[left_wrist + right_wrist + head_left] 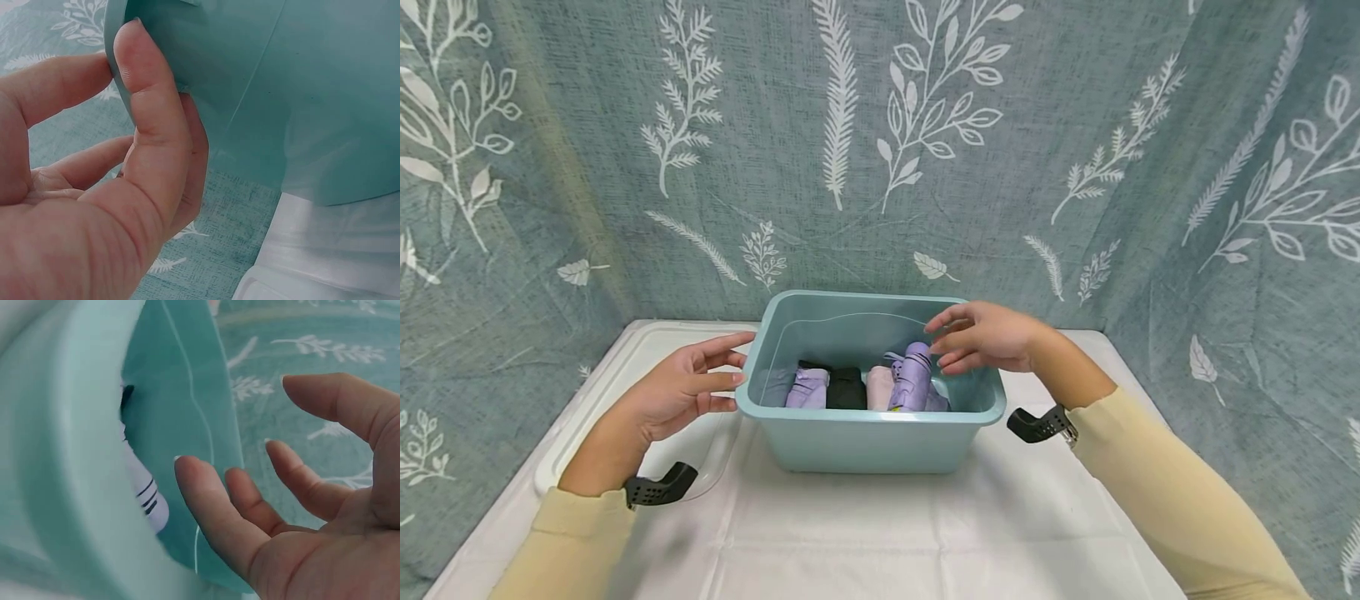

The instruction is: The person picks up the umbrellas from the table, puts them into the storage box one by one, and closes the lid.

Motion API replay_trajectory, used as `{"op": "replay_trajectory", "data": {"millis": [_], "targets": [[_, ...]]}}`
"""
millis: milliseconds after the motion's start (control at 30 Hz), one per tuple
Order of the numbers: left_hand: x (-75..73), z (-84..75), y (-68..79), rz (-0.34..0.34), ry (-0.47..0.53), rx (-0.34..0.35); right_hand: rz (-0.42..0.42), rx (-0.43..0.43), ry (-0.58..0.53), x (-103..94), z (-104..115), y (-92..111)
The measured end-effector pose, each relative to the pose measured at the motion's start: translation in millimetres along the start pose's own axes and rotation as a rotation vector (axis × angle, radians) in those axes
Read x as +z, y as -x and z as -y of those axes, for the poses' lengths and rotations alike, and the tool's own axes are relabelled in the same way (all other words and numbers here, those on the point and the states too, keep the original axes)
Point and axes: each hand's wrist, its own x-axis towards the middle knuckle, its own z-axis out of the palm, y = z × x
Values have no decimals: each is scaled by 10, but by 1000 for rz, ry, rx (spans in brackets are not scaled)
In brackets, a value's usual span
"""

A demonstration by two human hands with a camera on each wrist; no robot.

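A blue-green plastic bin stands on the white table. Inside, side by side, are a lilac folded bundle, a black one and a pale pink one. Leaning at their right is a lilac roll with a rounded cap, which looks like a folded umbrella. My left hand touches the bin's left rim with its fingertips and thumb, fingers slightly bent. Over the bin's right end hovers my right hand, its fingers loosely bent and holding nothing.
A whitish, see-through lid lies on the table left of the bin, partly under my left arm. Grey-green leaf-patterned cloth hangs behind and at both sides. White cloth covers the table.
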Motion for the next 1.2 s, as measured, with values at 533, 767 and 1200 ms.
{"op": "replay_trajectory", "data": {"millis": [533,767,1200], "targets": [[-1,34,9,-5,2,8,-136,-285,-98,93,-241,290],[-7,46,12,4,4,23,-238,-417,-83,84,-414,350],[-13,43,0,10,5,35,-396,-601,-47,137,-684,451]]}}
